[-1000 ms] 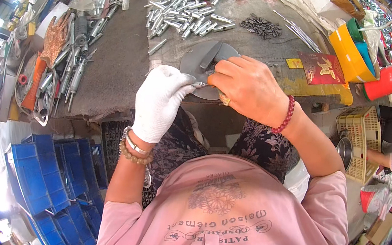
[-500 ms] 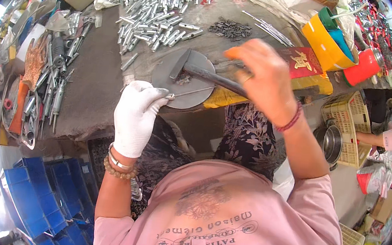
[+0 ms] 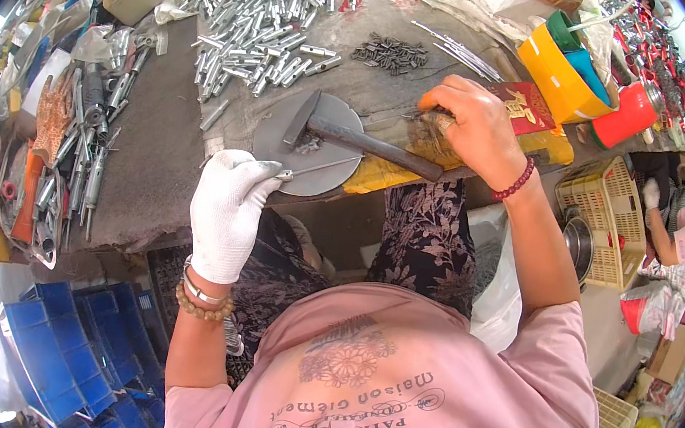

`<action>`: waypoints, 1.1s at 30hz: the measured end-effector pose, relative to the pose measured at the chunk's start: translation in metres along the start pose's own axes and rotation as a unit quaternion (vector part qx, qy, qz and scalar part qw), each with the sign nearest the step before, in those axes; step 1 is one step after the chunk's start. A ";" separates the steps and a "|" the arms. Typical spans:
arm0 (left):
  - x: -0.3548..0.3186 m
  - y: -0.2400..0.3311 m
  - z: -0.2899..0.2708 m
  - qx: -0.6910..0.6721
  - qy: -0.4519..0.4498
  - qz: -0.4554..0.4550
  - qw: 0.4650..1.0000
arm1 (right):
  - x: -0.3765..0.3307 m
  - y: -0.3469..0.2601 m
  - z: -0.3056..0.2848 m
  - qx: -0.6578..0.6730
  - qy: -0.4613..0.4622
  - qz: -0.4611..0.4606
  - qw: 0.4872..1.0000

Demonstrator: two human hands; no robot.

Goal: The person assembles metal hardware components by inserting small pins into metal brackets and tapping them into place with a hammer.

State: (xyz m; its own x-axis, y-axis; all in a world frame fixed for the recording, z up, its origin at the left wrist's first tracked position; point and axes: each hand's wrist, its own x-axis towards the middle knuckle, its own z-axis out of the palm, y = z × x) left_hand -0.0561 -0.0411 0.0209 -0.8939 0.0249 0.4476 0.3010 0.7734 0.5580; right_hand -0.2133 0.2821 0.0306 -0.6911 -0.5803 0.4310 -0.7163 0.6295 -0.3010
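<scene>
Head view, left hand: the left hand (image 3: pixel 227 213), in a white glove, is closed in a pinch on a thin metal rod (image 3: pixel 323 166) and holds its far end on the round steel plate (image 3: pixel 304 143).
Head view, right hand: the right hand (image 3: pixel 477 128), bare, is wrapped tight round the handle of the hammer (image 3: pixel 352 136).
Hammer position: the head rests on the plate, just beside the tip of the rod; whether it touches the rod cannot be told.
Change, hammer: half a second earlier the hammer stands raised over the plate; it is now down on it, so one stroke has landed.
Change, rod: one second earlier both hands are together at the plate; the gloved hand has since drawn back toward the near edge, keeping the rod in line.
Meaning: judged from this, the work is mid-cycle, a strike just delivered on the rod end against the plate.
Plate location: near edge of the workbench (image 3: pixel 145 147), centre of the scene.
Stock, far: a heap of short silver tubes (image 3: pixel 265 8) and a small pile of dark pins (image 3: pixel 390 52).
Stock, left: long metal parts (image 3: pixel 85 148) laid along the bench.
Right side: yellow bin (image 3: pixel 556 73), red jug (image 3: pixel 628 116).
</scene>
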 end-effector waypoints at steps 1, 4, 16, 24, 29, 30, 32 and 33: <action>0.000 0.000 0.001 -0.002 -0.001 0.001 1.000 | 0.002 0.000 0.000 -0.008 0.000 -0.028 1.000; 0.001 0.000 0.001 -0.002 -0.003 0.000 1.000 | 0.007 0.001 0.000 -0.034 -0.014 -0.064 0.997; -0.002 0.000 0.001 0.002 0.009 0.002 1.000 | 0.022 -0.035 0.001 0.036 0.000 -0.023 0.999; 0.000 -0.001 0.006 0.034 0.026 0.013 0.999 | 0.040 -0.117 0.039 0.172 0.022 -0.143 0.974; -0.003 -0.003 0.006 0.055 0.029 0.006 0.998 | 0.046 -0.135 0.060 0.345 -0.026 -0.081 0.935; -0.003 -0.003 0.005 0.049 0.027 0.006 0.998 | 0.047 -0.136 0.058 0.377 -0.030 -0.050 0.924; -0.004 -0.004 0.004 0.038 0.028 0.002 0.999 | 0.046 -0.135 0.049 0.359 -0.056 -0.028 0.931; -0.004 -0.004 0.005 0.038 0.030 -0.001 0.999 | 0.044 -0.134 0.046 0.335 -0.076 0.001 0.939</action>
State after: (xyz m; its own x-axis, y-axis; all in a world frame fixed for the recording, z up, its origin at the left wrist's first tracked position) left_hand -0.0552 -0.0414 0.0131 -0.8719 -0.0125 0.4895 0.2715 0.8197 0.5044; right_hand -0.1516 0.1486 0.0512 -0.6616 -0.6784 0.3194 -0.5802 0.1931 -0.7913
